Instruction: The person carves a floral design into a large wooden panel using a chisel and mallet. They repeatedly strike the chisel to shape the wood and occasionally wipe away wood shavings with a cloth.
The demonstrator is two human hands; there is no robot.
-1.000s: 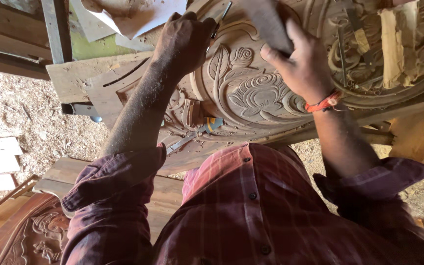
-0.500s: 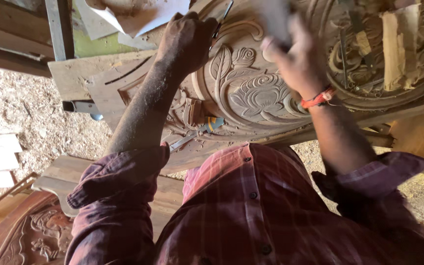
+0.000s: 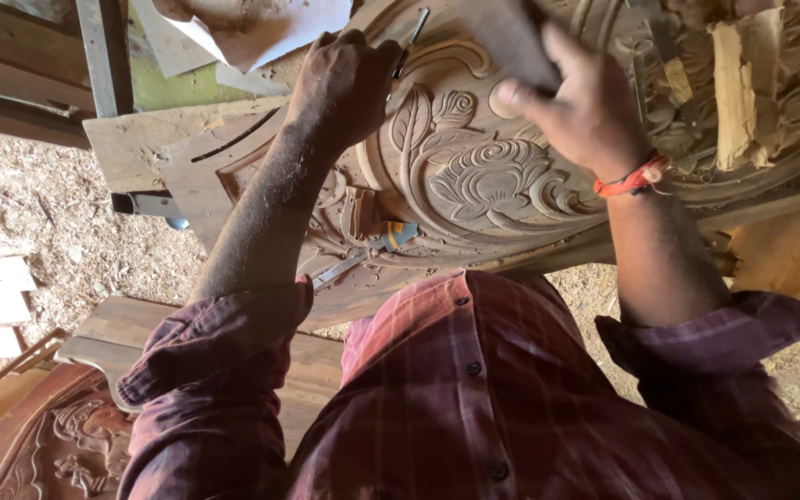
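**Chisel and mallet on a carved panel**

Left hand (image 3: 344,79), upper centre of frame, fisted around a thin metal chisel (image 3: 411,42), tip on the carved wooden panel (image 3: 474,176). Right hand (image 3: 585,111), upper right, grips a blurred wooden mallet (image 3: 511,37) above the rose relief. Best kept: chisel steady, light blows. A spare tool (image 3: 363,255) lies on the panel's lower edge; sawdust floor (image 3: 39,222) at left.

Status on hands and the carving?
Left hand gripping chisel on carved wood panel. Right hand holding mallet above. Spare chisel lying on panel.
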